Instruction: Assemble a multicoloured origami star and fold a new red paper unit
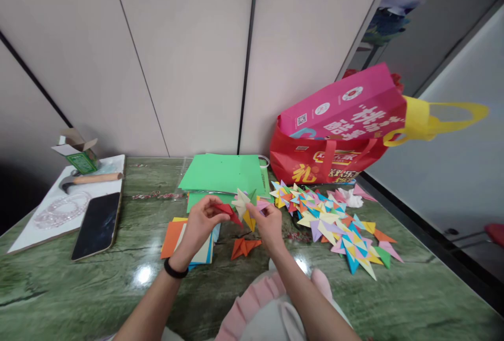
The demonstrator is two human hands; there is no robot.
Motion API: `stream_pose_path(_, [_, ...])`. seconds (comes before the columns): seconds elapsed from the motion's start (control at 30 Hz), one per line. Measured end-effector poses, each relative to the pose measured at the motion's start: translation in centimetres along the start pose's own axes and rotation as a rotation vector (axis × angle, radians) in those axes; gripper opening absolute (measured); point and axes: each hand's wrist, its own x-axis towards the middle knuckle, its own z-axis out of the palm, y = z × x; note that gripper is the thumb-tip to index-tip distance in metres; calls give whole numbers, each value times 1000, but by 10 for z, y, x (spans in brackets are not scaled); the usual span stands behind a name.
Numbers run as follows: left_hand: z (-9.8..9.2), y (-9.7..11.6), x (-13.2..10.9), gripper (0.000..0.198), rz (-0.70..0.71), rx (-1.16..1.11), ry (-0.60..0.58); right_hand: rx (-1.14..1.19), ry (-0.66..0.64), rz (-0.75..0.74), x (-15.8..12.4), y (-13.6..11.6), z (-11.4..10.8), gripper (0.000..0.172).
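My left hand (205, 221) pinches a folded red paper piece (231, 212) between thumb and fingers. My right hand (269, 224) grips a cluster of joined folded paper pieces (241, 203) in cream, green, yellow and pink. The red piece is close to the cluster's left side; whether they touch I cannot tell. Below the hands, a folded orange paper piece (244, 247) lies on the table. Square coloured paper sheets (171, 239) are stacked under my left wrist. To the right spreads a pile of folded paper pieces (326, 217) in many colours.
Green sheets (224, 172) lie at the back, beside a red bag (303, 159) with a pink bag (342, 102) in it. At left, a white board (33, 228) carries a hammer (94, 178), a phone (97, 224), clear beads (63, 209) and an open green box (81, 161).
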Motion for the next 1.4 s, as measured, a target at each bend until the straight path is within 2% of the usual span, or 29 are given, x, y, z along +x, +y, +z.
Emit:
stream_pose_path(0.17, [0, -5, 0, 35, -18, -28, 17, -109, 13, -79, -4, -10, 1, 32])
stream_pose_path(0.43, [3, 0, -4, 33, -33, -37, 16, -47, 60, -42, -7, -9, 0, 34])
stream_pose_path(0.6, [6, 2, -6, 24, 2, 0, 9, -20, 88, -65, -10, -14, 1, 33])
stream_pose_path(0.9, [7, 5, -15, 9, 27, 43, 64, -38, 33, -67, -16, -13, 5, 29])
stream_pose_path(1.1, [4, 2, -14, 8, -2, 45, 84, -95, 51, -146, -21, -16, 7, 27])
stream_pose_path(1.23, [3, 1, -12, 8, -17, 44, 98, -136, 9, -219, -21, -12, 7, 28])
stream_pose_path(1.4, [4, 2, -13, 8, -31, 72, 109, -184, -66, -243, -21, -5, 7, 23])
